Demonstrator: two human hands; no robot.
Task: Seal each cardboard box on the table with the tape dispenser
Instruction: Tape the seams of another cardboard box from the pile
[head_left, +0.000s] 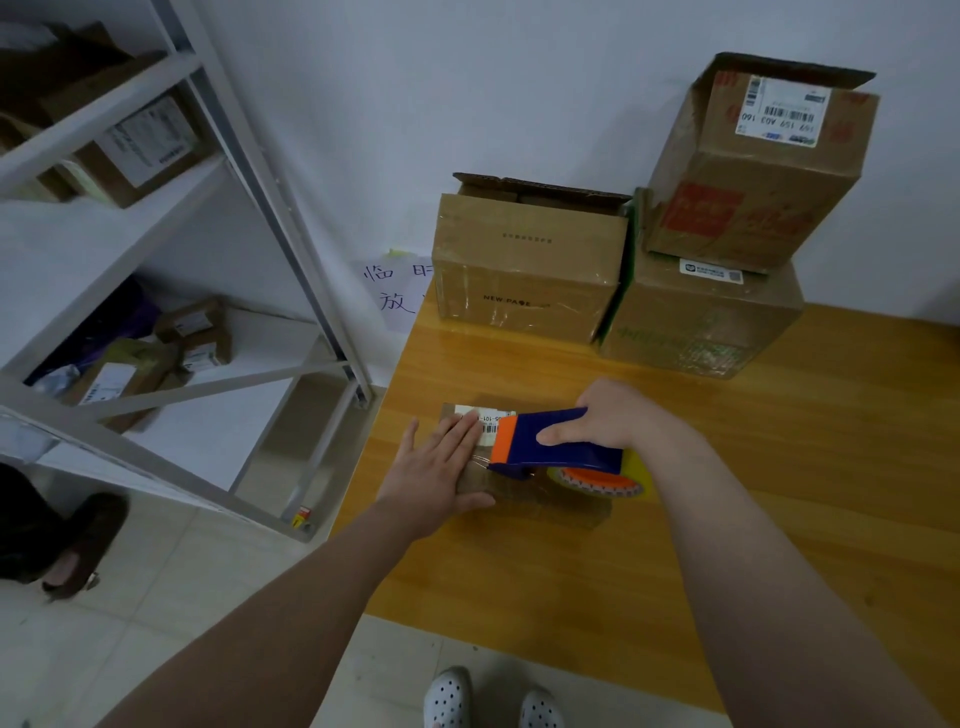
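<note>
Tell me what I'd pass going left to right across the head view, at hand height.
Shelf → left hand → dispenser → bare table.

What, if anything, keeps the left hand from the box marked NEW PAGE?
Likely nothing, so yes: the left hand rests flat on the small box; only bare table lies before the marked box.

Plain white wall (467, 78) rose behind, white metal shelving rack (270, 208) stood at left with parcels (145, 140) on its shelves, handwritten paper notice (387, 296) hung low on the wall, pale floor tiles (130, 623) lay below, orange-brown wooden table (675, 545) filled the right.
</note>
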